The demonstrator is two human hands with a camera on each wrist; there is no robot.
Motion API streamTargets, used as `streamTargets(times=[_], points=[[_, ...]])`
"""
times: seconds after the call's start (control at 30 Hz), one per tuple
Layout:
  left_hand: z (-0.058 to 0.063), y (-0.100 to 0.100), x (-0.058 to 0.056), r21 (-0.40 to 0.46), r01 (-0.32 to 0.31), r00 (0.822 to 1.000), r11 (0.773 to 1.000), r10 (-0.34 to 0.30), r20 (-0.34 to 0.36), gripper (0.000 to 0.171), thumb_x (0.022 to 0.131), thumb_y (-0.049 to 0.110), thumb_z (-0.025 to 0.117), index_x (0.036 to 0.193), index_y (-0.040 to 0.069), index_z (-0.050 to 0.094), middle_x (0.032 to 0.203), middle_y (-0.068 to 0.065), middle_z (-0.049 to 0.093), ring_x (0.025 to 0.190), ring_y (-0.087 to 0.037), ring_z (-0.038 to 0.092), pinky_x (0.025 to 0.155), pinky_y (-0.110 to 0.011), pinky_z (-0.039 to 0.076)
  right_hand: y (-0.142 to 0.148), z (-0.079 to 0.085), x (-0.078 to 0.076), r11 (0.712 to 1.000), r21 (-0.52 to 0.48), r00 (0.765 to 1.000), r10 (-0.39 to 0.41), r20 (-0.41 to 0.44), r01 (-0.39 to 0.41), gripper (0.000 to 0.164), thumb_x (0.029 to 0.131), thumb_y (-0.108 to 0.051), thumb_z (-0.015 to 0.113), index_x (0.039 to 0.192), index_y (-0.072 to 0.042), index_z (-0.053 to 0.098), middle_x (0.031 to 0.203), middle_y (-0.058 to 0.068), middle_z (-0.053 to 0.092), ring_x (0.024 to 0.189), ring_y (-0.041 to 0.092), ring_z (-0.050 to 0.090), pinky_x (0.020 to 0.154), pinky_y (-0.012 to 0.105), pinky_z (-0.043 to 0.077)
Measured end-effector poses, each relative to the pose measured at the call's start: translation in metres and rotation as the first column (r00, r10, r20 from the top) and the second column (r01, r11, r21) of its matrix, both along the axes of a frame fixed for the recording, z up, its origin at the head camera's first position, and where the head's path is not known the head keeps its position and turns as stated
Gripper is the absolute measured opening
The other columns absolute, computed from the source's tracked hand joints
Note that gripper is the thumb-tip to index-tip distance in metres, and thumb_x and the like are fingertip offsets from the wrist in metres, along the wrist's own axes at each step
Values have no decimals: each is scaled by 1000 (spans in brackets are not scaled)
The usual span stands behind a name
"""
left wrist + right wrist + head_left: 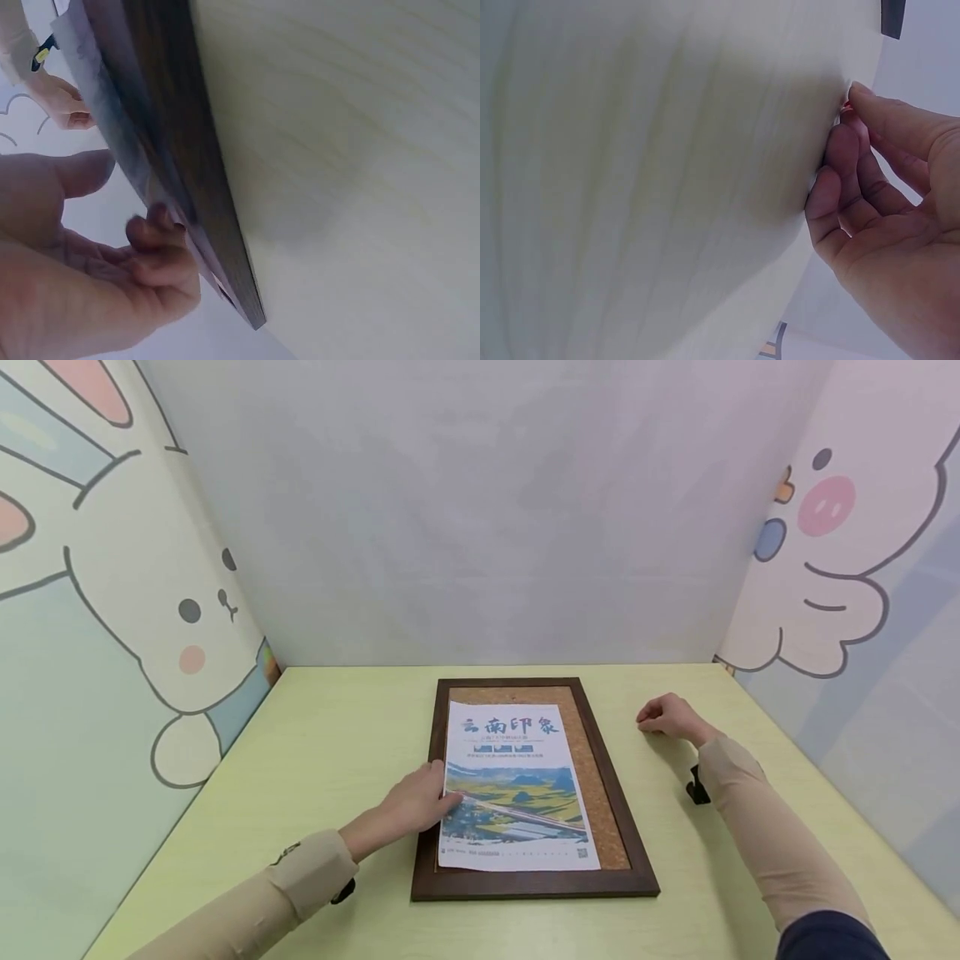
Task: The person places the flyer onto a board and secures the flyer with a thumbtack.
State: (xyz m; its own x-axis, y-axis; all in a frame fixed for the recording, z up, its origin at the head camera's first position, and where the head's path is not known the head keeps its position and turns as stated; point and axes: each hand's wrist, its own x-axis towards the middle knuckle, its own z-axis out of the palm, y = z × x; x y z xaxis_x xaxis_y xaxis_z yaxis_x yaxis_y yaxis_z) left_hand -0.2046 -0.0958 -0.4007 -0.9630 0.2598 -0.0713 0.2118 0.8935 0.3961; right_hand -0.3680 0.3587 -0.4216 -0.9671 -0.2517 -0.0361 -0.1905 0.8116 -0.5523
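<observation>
A white poster [506, 852] with a landscape print and Chinese lettering lies on a corkboard [600, 793] in a dark wooden frame [547, 883]. My left hand [416, 797] is at the frame's left side, its thumb resting on the poster's left edge. In the left wrist view, loosely bent fingers [161, 262] touch the frame's side beneath the paper. Right of the board, my right hand [675, 718] is low over the tabletop. The right wrist view has its thumb and forefinger pinching a small red thing [847, 106], mostly hidden by the fingertips.
The pale wooden table [330, 727] runs back to a plain light wall [495, 527]. Side walls carry a cartoon rabbit [150, 593] on the left and a cartoon pig [832, 552] on the right. A strip of bare cork shows along the poster's right side.
</observation>
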Motion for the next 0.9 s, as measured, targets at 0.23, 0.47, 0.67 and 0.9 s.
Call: streamTargets(times=[0.23, 0.47, 0.67, 0.9], points=[[-5, -4, -1, -98, 57, 990, 994, -69, -122, 46, 84, 38, 73, 101, 0, 54, 87, -10, 41, 79, -24, 34, 63, -33, 28, 2, -3, -2, 1000, -7, 1000, -14, 14, 14, 19, 87, -13, 70, 97, 3, 71, 81, 5, 69, 68, 9, 54, 60, 24, 45], [-7, -2, -1, -80, 81, 991, 993, -89, -101, 67, 77, 43, 78, 120, -3, 54, 91, -7, 34, 84, -24, 28, 69, -34, 20, 0, -2, -2, 1000, -18, 999, -24, 24, 24, 19, 88, -13, 69, 98, 4, 70, 79, 5, 68, 67, 10, 54, 59, 24, 45], [-10, -2, -3, -98, 97, 988, 990, -108, -108, 72, 77, 48, 77, 124, -1, 53, 100, -9, 40, 92, -25, 32, 73, -36, 25, -1, 0, -3, 999, -27, 999, -27, 28, 28, 21, 88, -14, 69, 99, 5, 70, 79, 6, 69, 68, 11, 55, 59, 23, 45], [-12, -3, -5, -112, 289, 957, 951, -289, 11, 93, 76, 60, 72, 145, 6, 40, 156, -22, 24, 144, -39, 19, 111, -62, 20, -2, 3, -8, 996, -75, 997, -53, 64, 57, 25, 90, -14, 67, 105, 6, 67, 77, 5, 67, 65, 11, 55, 58, 25, 46]])
